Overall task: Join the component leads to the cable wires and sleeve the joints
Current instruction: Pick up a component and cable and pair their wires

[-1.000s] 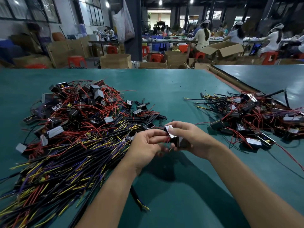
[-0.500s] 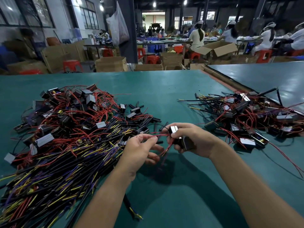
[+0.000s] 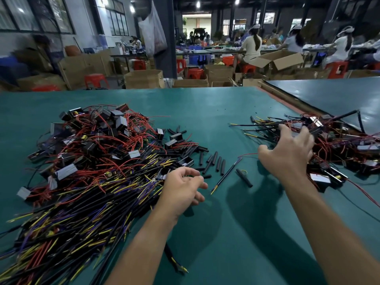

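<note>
A big heap of black box components with red leads [image 3: 98, 140] and black cables with yellow and purple wires [image 3: 82, 206] covers the left of the green table [image 3: 216, 112]. Loose black sleeve tubes [image 3: 213, 161] lie at its right edge. A smaller pile of joined assemblies [image 3: 333, 145] sits at the right. My left hand [image 3: 183, 190] hovers by the cable heap, fingers loosely curled, holding nothing. My right hand [image 3: 287, 155] is spread open at the left edge of the right pile. One cable [image 3: 226, 175] and one sleeve [image 3: 243, 177] lie between the hands.
A second table [image 3: 339, 95] angles in at the right behind a brown edge strip. Beyond the far edge stand cardboard boxes [image 3: 144, 79], red stools and seated workers at benches.
Both hands held a component together near the centre; now they have separated. The right hand moved right to the assembled pile and let go, and the left hand drew back, empty.
</note>
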